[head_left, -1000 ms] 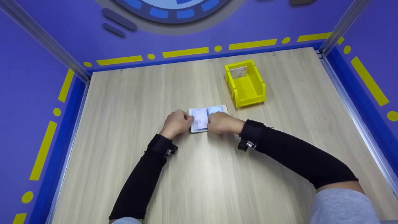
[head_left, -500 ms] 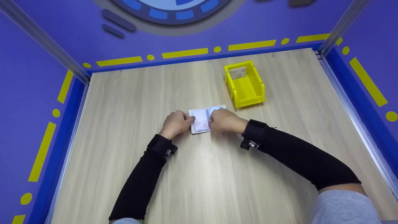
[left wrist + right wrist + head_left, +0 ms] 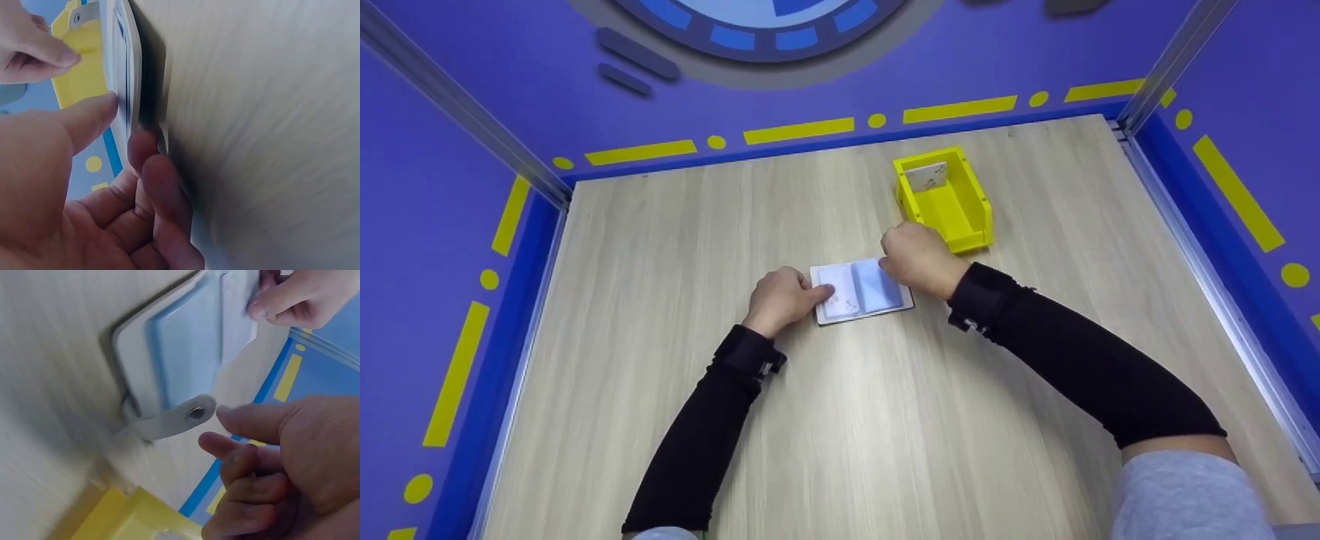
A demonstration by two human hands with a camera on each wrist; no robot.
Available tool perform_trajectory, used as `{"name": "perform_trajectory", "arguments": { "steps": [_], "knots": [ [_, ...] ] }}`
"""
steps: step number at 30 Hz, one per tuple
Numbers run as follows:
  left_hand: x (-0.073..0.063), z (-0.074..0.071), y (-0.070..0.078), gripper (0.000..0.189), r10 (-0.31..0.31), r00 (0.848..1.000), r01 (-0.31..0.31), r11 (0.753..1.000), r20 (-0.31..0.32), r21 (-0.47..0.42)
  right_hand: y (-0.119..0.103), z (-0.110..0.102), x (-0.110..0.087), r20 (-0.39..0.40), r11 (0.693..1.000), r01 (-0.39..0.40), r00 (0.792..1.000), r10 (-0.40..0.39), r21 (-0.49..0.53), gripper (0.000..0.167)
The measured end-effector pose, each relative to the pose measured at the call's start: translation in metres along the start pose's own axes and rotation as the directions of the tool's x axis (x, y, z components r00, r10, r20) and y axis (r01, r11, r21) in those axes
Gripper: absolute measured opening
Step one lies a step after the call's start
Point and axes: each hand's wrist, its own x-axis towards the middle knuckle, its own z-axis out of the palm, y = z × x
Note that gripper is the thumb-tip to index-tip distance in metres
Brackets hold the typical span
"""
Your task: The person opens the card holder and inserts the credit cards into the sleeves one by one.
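The left hand (image 3: 781, 301) pinches the open booklet's (image 3: 877, 289) left edge; the right hand (image 3: 919, 259), free, loosely curled, hovers just beside the snap strap (image 3: 174, 422), near the yellow bin (image 3: 949, 215).

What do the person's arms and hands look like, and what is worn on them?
The left hand and right hand are bare. Each arm has a close-fitting black sleeve and a black wrist strap with a small shiny fitting. Pale grey cloth shows at both upper arms.
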Motion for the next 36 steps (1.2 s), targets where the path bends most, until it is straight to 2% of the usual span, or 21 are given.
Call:
{"name": "perform_trajectory", "arguments": {
  "steps": [4,14,18,24,28,36],
  "knots": [
    [0.001,0.001,-0.001,0.051,-0.015,1.0,0.015,1.0,0.007,-0.011,0.005,0.004,0.005,0.061,1.0,0.02,0.998,-0.02,-0.005,0.02],
    [0.001,0.002,-0.001,0.051,-0.012,1.0,0.012,1.0,-0.007,-0.018,0.003,0.007,0.009,0.057,0.998,0.056,0.997,-0.053,-0.04,0.021],
    [0.001,0.002,-0.002,0.051,-0.006,1.0,0.006,1.0,-0.005,-0.029,0.002,0.007,0.01,0.032,0.995,0.073,0.997,-0.071,-0.07,0.017],
    [0.0,0.002,-0.003,0.049,0.005,1.0,-0.005,0.999,-0.009,-0.035,0.004,0.009,0.011,0.002,0.994,0.09,0.996,-0.09,-0.056,0.011],
    [0.0,0.003,-0.003,0.049,0.011,1.0,-0.011,0.999,-0.011,-0.034,0.004,0.01,0.012,-0.006,0.994,0.097,0.995,-0.097,-0.043,0.015],
    [0.0,0.002,-0.002,0.052,0.012,1.0,-0.013,0.999,-0.01,-0.03,0.003,0.008,0.009,-0.074,0.988,0.145,0.986,-0.149,-0.06,0.023]
  ]
}}
